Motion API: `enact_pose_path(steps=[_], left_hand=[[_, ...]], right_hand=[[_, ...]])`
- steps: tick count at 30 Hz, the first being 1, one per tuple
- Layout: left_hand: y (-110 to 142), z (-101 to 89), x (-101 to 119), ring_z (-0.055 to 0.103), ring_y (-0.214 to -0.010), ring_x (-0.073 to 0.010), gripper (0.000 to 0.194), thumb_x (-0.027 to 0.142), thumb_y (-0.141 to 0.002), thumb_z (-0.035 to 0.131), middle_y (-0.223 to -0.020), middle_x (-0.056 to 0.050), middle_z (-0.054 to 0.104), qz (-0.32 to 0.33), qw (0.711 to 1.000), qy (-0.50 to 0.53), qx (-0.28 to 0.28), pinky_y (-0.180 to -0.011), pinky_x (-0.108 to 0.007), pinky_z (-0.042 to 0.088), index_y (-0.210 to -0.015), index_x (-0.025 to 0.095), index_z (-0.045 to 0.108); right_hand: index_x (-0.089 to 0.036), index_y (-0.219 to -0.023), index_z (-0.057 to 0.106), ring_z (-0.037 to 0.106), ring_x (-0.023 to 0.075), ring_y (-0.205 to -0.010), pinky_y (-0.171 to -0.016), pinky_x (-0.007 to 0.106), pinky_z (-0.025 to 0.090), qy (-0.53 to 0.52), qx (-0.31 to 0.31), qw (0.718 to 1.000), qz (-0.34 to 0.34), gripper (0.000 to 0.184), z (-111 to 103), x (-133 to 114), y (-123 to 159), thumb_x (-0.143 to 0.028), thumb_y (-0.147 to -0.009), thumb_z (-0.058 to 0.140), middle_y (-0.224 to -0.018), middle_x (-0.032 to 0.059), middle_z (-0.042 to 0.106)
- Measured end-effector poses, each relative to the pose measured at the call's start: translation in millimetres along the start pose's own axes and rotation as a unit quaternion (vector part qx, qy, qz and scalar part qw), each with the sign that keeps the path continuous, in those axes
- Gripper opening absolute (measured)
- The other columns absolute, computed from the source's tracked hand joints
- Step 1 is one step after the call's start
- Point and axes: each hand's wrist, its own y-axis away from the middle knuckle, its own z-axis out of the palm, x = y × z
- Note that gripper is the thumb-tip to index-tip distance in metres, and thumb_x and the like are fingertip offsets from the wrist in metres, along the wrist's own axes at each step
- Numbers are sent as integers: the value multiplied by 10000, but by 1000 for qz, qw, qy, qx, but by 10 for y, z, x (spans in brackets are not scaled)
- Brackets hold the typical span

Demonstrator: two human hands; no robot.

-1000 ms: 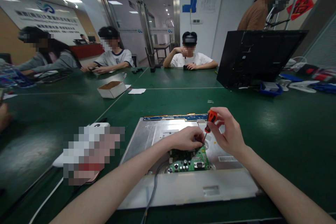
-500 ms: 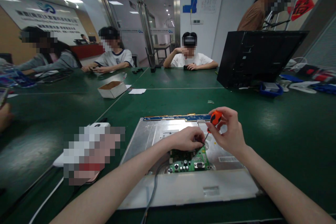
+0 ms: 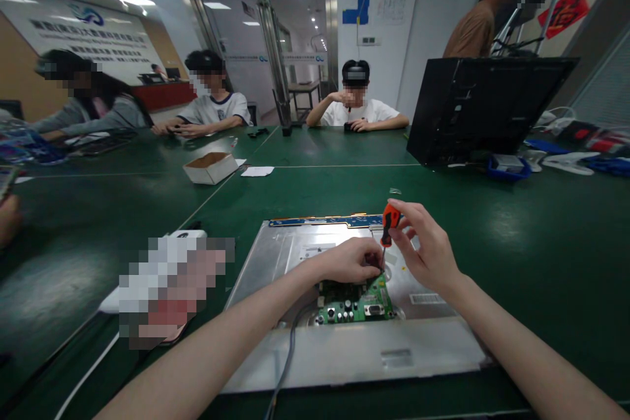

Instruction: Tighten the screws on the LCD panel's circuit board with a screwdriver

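An orange-and-black screwdriver (image 3: pixel 390 220) stands nearly upright, its thin shaft pointing down at the upper right corner of a green circuit board (image 3: pixel 354 308). My right hand (image 3: pixel 428 246) grips its handle with the fingertips, from the right. My left hand (image 3: pixel 352 259) is closed in a pinch beside the screwdriver's tip; what lies between those fingers is hidden. The board sits on the silver metal back of a display panel (image 3: pixel 344 354), partly covered by my left hand. A blue circuit strip (image 3: pixel 325 221) runs along the panel's far edge.
A grey cable (image 3: pixel 290 348) trails off the panel's near edge. Left of it lie phone-like objects (image 3: pixel 167 289), partly blurred. Farther off are a small open box (image 3: pixel 210 168) and a black monitor (image 3: pixel 482 108). Several people sit around the green table (image 3: pixel 541 243); another stands behind the monitor.
The screwdriver has tipped from a slant to almost upright, its handle moving left. My right hand's fingers have shifted and opened a little around it. My left hand stays put.
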Motion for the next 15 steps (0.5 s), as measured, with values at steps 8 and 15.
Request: enact_pose_path(steps=[8,15], left_hand=[[-1,-21,6,551,-707,-139,96,74,-762,639,-786,-1,604,2,1000,-30,-1,-644,-229,419,-828,143,645],[5,-15,4,554,-714,-143,95,89,-768,622,-789,-5,611,5,1000,-15,-1,-654,-233,430,-838,150,639]], right_hand=[[-267,-1236,405,632,121,-584,-439,196,511,-11,54,998,36,419,40,63,60,-309,-903,655,-894,5,662],[-266,-1208,448,573,91,-590,-431,186,492,11,55,998,10,363,29,51,37,-248,-910,655,-990,24,595]])
